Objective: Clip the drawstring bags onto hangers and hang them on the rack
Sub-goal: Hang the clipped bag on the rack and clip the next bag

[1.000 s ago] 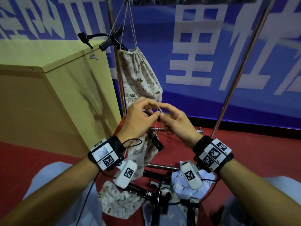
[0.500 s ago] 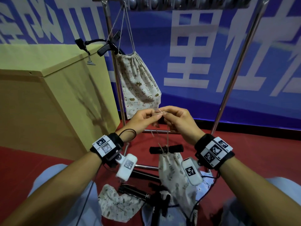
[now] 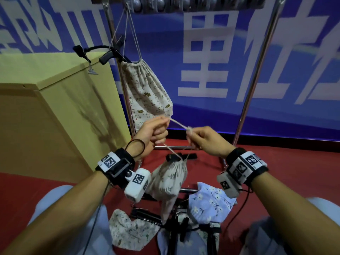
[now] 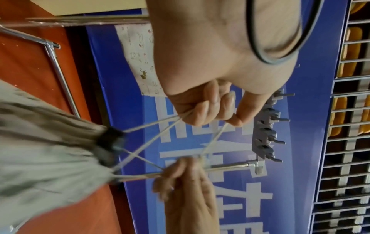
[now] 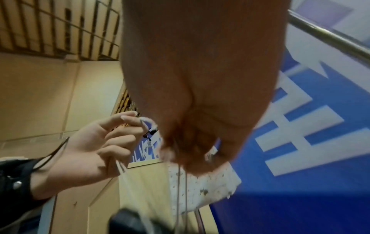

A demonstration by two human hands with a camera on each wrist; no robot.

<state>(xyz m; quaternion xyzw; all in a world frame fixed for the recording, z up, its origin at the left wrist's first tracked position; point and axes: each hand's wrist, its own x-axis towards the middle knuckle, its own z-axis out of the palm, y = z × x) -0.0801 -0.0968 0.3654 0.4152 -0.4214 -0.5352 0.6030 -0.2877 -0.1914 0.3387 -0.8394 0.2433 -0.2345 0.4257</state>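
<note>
Pinching one cord (image 3: 178, 124) taut between left hand (image 3: 151, 134) and right hand (image 3: 207, 140), fingers curled; leaf-print drawstring bag (image 3: 170, 178) dangling below; one bag (image 3: 147, 91) hung on rack (image 3: 255, 74), three on floor.

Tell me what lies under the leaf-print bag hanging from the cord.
Under the leaf-print bag on the red floor: black hangers, a blue flowered bag and a grey printed bag. Whatever is directly behind it is covered.

Yellow wooden cabinet (image 3: 55, 111), blue banner (image 3: 211, 61) with white characters, red floor (image 3: 276, 162)
</note>
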